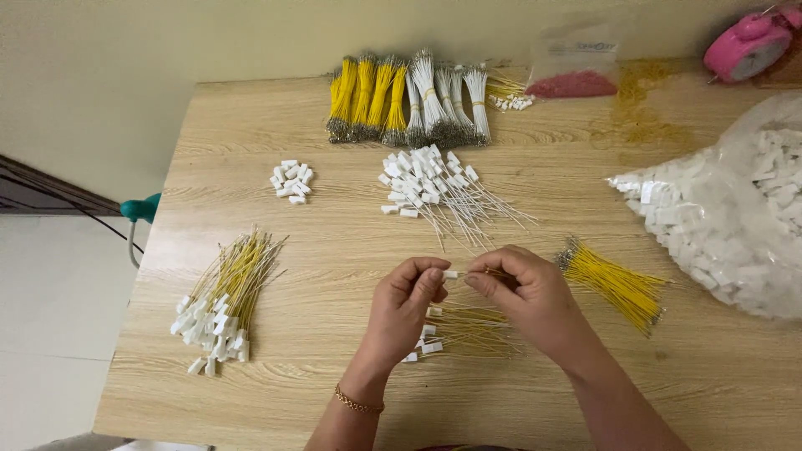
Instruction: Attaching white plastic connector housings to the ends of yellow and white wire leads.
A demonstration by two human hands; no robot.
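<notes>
Left hand (407, 296) and right hand (522, 292) pinch one small white connector (451, 274) between fingertips. At two o'clock, a clear bag (735, 209) holds white connectors; at twelve, a pouch (573, 71) holds red bits.

Head view, steeply down, close over table (276, 392)

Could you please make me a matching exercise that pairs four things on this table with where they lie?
Things:
1. pink clock
2. clear bag of white plastic pieces
3. bundles of yellow and white wires
4. yellow wires with white ends

Places:
A. near left part of the table
B. far right corner
C. far edge, middle
D. right edge

Pairs: 1-B, 2-D, 3-C, 4-A
</notes>
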